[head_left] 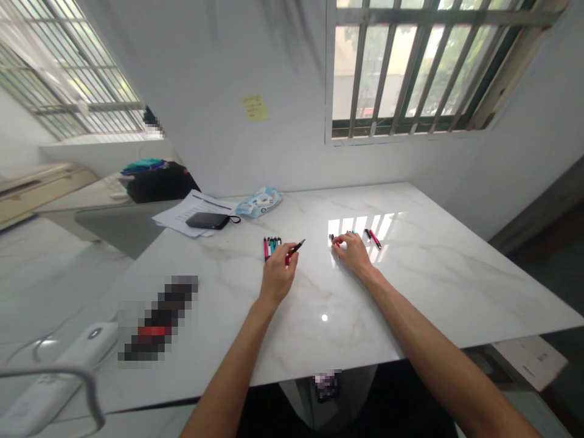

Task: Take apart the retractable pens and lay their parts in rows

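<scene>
In my head view, my left hand [278, 275] pinches a slim pen [298, 246], red-barrelled with a black pointed end angled away to its right; pink, blue and black pens [272, 241] lie in a row just beyond it. My right hand [354, 253] curls its fingertips at dark and red pens [332, 237], though I cannot tell whether it grips one, and just right of it lies a slanted pink-red pen [375, 239].

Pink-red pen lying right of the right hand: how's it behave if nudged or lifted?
The pink-red pen looks slim and roundish, so probably rolls if pushed sideways. The tabletop shines with window reflections, so it may slide easily too. Its straight shape suggests it stays stiff when lifted.
</scene>
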Tool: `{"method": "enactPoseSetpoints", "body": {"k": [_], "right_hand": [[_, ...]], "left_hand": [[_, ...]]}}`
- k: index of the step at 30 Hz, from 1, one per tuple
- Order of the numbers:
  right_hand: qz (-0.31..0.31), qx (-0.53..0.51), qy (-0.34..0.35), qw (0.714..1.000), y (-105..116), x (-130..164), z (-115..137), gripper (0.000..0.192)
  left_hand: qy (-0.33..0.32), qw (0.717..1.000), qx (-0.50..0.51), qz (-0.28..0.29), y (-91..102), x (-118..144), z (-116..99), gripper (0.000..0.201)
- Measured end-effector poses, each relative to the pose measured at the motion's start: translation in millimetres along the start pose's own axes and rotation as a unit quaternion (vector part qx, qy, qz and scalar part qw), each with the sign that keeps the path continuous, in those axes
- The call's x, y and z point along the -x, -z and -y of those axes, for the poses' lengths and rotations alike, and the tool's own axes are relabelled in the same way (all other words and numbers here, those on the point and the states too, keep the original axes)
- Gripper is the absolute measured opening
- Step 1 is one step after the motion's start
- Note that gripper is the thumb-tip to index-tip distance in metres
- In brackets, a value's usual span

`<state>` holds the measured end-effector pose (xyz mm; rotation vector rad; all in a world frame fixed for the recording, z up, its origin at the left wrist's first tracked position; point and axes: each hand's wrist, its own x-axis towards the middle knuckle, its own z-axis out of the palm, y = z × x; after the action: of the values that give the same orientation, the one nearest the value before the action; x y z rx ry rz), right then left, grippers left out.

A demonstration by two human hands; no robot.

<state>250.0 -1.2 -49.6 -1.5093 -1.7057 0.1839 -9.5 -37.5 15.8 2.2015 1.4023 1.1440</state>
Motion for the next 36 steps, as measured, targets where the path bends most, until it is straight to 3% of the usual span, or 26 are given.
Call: {"method": "enactPoseSetpoints", "body": {"k": [3, 8, 10, 13, 20, 27, 31, 36], "right_hand": [[-0.025, -0.059, 0.002, 0.998, 9, 3, 15, 0.023], [0.072, -0.187, -0.006, 0.98, 14, 17, 48, 0.059], [0.07, -0.209, -0.018, 0.975, 12, 21, 57, 0.064], [0.045, -0.229, -0.02, 0.972, 11, 21, 61, 0.063], [0.106, -0.202, 0.006, 0.974, 17, 20, 59, 0.062], [0.12, -0.208, 0.015, 0.971, 16, 22, 60, 0.053], [0.116, -0.283, 0.003, 0.952, 18, 23, 63, 0.034], [0.138, -0.381, -0.015, 0.914, 22, 20, 64, 0.032]], "left_hand": [[-0.002, 1.0, 0.009, 0.018, -14.1, 5, -2, 0.026], [-0.048, 0.994, 0.018, 0.098, -26.3, 20, -4, 0.033], [-0.05, 0.992, 0.007, 0.112, -27.0, 24, -6, 0.033], [-0.032, 0.991, -0.007, 0.132, -25.2, 26, -9, 0.033], [-0.03, 0.991, -0.005, 0.131, -24.3, 25, -11, 0.032], [-0.007, 0.991, 0.0, 0.135, -26.4, 26, -10, 0.037], [0.035, 0.99, 0.058, 0.12, -24.9, 25, -8, 0.044], [0.069, 0.98, 0.138, 0.124, -25.2, 24, -8, 0.05]]}}
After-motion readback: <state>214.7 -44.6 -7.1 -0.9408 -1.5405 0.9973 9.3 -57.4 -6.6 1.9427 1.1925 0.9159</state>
